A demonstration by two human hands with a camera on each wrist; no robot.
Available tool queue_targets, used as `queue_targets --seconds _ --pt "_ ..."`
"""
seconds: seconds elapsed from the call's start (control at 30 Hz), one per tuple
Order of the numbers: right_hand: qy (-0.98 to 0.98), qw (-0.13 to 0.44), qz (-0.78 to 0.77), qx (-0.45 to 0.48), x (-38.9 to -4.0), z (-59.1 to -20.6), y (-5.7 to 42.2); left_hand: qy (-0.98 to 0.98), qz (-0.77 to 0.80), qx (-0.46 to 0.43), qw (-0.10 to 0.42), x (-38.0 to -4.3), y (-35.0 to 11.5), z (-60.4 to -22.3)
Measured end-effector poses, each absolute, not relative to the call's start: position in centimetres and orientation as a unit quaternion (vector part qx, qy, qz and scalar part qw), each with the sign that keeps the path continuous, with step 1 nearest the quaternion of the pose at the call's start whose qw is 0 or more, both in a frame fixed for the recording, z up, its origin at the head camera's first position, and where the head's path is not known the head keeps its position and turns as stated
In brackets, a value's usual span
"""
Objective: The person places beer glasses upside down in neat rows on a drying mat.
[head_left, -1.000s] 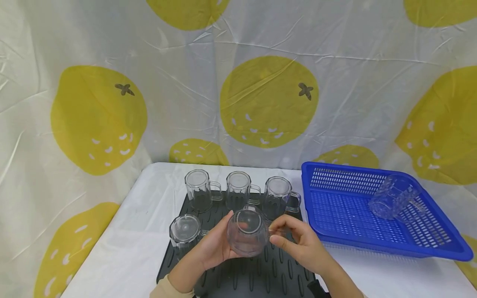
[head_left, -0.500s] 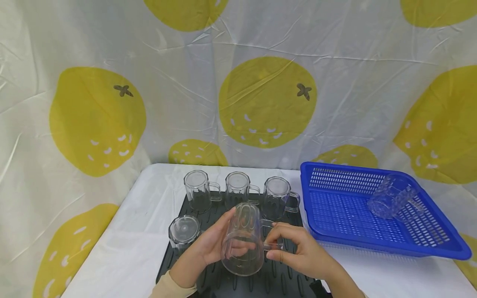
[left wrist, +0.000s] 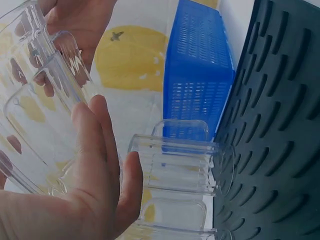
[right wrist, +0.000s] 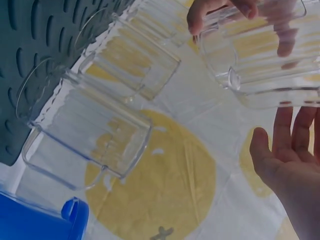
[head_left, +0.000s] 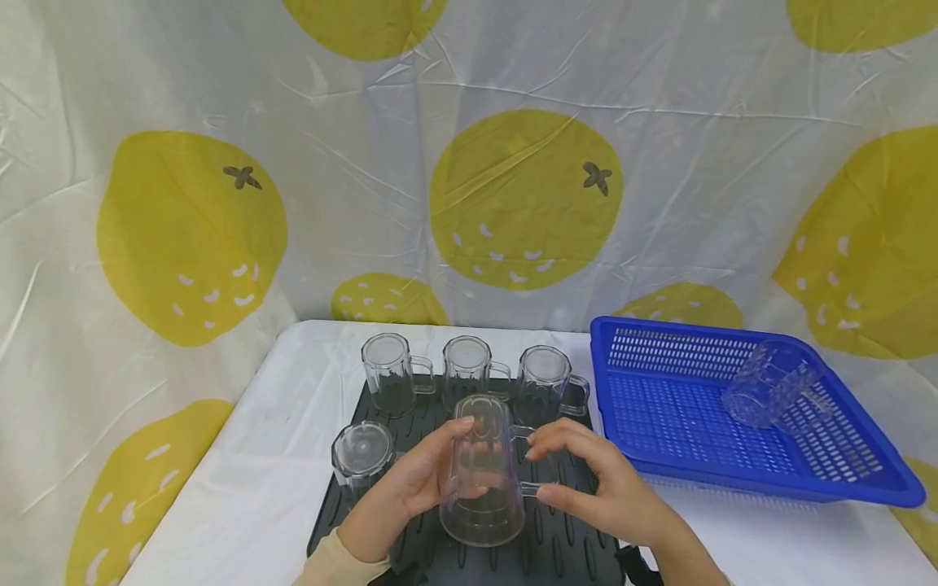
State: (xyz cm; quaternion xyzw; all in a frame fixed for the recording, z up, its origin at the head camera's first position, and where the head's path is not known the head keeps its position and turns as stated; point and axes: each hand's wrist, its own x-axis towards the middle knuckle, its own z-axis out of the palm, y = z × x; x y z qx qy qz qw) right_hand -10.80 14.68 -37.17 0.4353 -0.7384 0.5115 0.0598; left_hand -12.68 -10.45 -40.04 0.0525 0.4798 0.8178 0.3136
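A clear plastic-looking mug (head_left: 489,460) is held over the dark ridged mat (head_left: 513,561), bottom end up and mouth down, tilted towards me. My left hand (head_left: 414,484) grips its side, thumb near the base and fingers behind the clear wall. My right hand (head_left: 604,488) is beside the mug's handle (head_left: 526,488), its fingers loosely bent and spread apart, thumb tip at the lower part. In the right wrist view, the fingers of the right hand (right wrist: 292,150) look loose, close to the mug (right wrist: 265,60).
Three upturned mugs stand along the mat's back edge, among them the right one (head_left: 544,391). Another upturned mug (head_left: 362,460) is at the left. A blue basket (head_left: 659,464) with one mug (head_left: 765,387) lying in it stands at the right, on a white cloth (head_left: 293,407).
The mug has turned from base facing me to mouth lowered, with its handle at the right. My right hand's fingers have loosened at the handle; my left hand keeps its grip.
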Motion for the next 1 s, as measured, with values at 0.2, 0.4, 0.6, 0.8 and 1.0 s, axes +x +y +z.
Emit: queue_targets --seconds 0.2,0.4,0.6,0.8,1.0 --pt "-0.741 0.068 0.533 0.402 -11.1 -37.1 15.2 0.493 0.816 0.078 0.292 -12.7 -10.6 -40.1" --pt "-0.735 0.073 0.553 0.385 -11.3 -37.1 15.4 0.493 0.817 0.136 0.266 -12.5 -11.0 -39.9" --pt "-0.732 0.079 0.565 0.373 -11.5 -37.1 15.6 0.495 0.821 0.161 0.236 -12.2 -11.4 -39.5" --pt "-0.739 0.084 0.567 0.353 -11.7 -37.1 15.8 0.521 0.802 0.2 0.214 -12.2 -11.5 -39.6" --pt "-0.737 0.093 0.562 0.364 -11.8 -37.3 15.5 0.514 0.798 0.249 0.192 -12.3 -11.5 -40.1"
